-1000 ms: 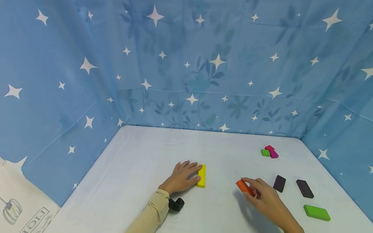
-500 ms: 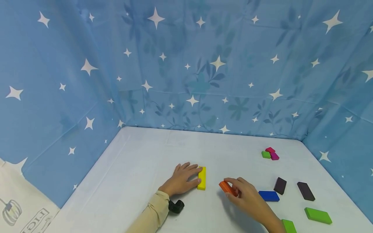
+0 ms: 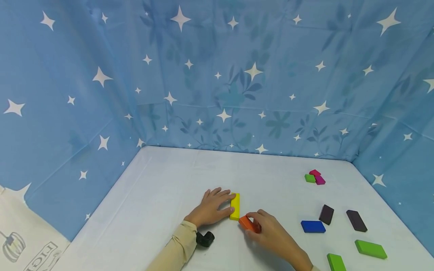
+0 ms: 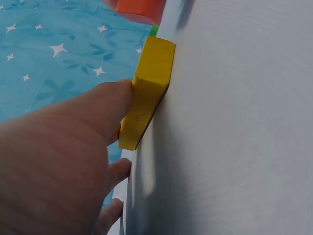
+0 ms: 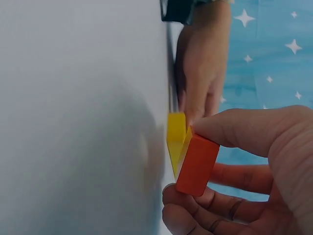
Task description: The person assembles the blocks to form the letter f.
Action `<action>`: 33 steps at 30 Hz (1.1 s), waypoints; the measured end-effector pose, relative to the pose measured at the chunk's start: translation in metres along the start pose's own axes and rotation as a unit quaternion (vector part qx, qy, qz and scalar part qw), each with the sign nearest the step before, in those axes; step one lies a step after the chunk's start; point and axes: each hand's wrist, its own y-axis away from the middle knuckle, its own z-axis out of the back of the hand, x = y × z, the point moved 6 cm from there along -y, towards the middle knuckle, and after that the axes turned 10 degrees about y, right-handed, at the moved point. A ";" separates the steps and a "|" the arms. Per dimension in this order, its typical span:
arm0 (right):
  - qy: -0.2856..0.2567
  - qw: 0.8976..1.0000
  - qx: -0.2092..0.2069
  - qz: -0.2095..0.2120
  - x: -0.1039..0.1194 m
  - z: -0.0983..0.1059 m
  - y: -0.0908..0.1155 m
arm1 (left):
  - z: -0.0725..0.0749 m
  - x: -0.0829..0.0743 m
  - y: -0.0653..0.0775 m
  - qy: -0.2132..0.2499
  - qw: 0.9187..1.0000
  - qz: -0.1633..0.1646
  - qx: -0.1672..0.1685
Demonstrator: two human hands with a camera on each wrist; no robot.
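Pinching an orange block [image 3: 246, 223] between thumb and fingers of the right hand [image 3: 269, 232], near the closer end of a yellow block [image 3: 235, 207]. Touching the yellow block's left side on the surface [image 3: 169, 180], with spread-fingered left hand [image 3: 211, 207].
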 end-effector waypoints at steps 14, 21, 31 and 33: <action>0.006 1.000 0.017 -0.025 0.013 -0.020 -0.002 | -0.002 -0.001 0.001 0.002 1.000 0.004 0.008; -0.064 0.997 0.041 -0.014 0.009 -0.016 -0.002 | 0.000 -0.001 0.001 0.004 1.000 -0.005 0.009; -0.053 0.999 0.006 0.009 0.012 -0.020 -0.006 | 0.003 0.001 -0.002 0.009 1.000 -0.001 0.009; -0.042 0.999 -0.009 0.022 0.015 -0.021 -0.006 | 0.003 0.000 -0.002 0.012 1.000 -0.003 0.008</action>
